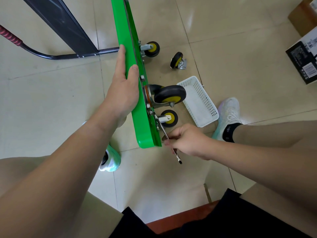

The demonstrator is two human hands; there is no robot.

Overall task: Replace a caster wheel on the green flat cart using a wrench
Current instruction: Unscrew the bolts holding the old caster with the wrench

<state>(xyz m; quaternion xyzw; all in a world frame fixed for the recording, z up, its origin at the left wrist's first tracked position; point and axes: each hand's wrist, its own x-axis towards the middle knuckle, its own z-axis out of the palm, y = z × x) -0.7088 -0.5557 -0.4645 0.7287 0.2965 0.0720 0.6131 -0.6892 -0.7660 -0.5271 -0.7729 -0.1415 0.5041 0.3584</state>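
The green flat cart (127, 54) stands on its edge on the tiled floor, wheels facing right. My left hand (122, 86) holds its upper rim, fingers flat on the deck and thumb hooked over the edge. My right hand (186, 140) grips a slim metal wrench (167, 134), whose head sits at the mounting plate of the nearest caster (169, 117). A large caster (169, 96) is fixed above it and another caster (151, 48) further back. A loose caster (177, 60) lies on the floor to the right.
A white perforated basket (199, 102) lies on the floor right of the cart. My feet in pale sneakers (229, 114) flank the cart. The cart's black handle (51, 56) with a red grip extends left. Cardboard boxes (303, 60) sit at the far right.
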